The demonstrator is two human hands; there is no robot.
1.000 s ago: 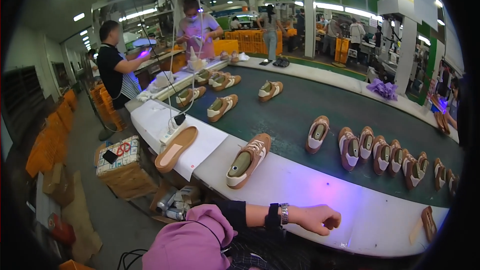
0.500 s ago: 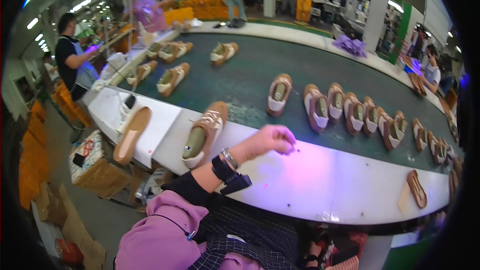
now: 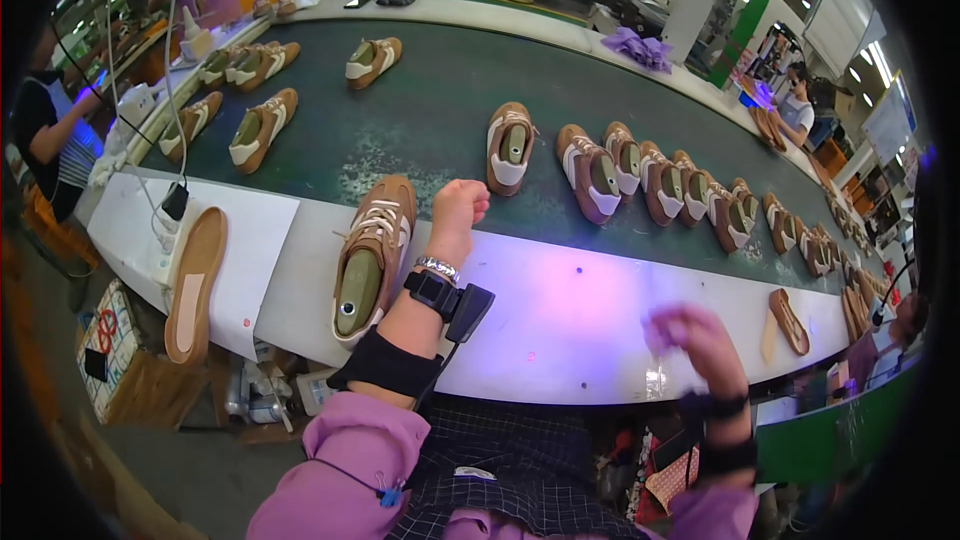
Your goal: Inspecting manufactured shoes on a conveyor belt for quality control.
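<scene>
Factory floor w/ a long dark-green conveyor belt (image 3: 440,110) and a white bench (image 3: 560,320) along its near edge, lit purple in the middle.

Left hand (image 3: 458,208) is curled into a loose fist at the belt's near edge, holding nothing I can make out, just beside the toe of a tan lace-up shoe (image 3: 372,252). That shoe lies across the bench/belt seam, a grey-green last filling it.

Right hand (image 3: 700,335) is blurred over the bench, fingers seem bent; can't tell if it grips anything.

Shoe looks light but stiff, prob. because the last keeps the upper firm. Laces are loose and could snag. Best hold, I'd judge: around the sides at mid-foot or the heel.

Further out: a loose tan sole (image 3: 195,280) on the left, a row of matching shoes (image 3: 660,180) on the belt to the right, other workers beyond.
</scene>
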